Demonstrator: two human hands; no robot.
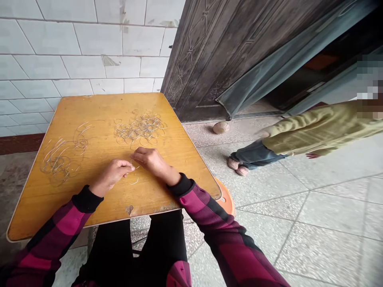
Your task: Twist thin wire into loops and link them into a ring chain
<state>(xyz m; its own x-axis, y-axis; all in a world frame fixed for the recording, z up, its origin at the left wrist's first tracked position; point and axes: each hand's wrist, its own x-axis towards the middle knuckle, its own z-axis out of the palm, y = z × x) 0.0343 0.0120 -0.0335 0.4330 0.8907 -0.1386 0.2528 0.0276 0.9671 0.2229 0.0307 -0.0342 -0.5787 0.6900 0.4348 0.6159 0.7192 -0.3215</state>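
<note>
So there's one thin, shiny wire [138,168] bent into a curve, pinched up at the fingertips [133,169]. A short curved bit [134,183] shows just below it, can't tell if it's the same piece. Farther off there's a flat, overlapping pile of round wire rings [143,128], and left of that a messy tangle of open, curved wires [60,161].

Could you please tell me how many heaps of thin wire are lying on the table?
2. One loose heap lies to the left of the left hand; the heap of rings lies beyond the right hand. No other heap seems hidden.
</note>
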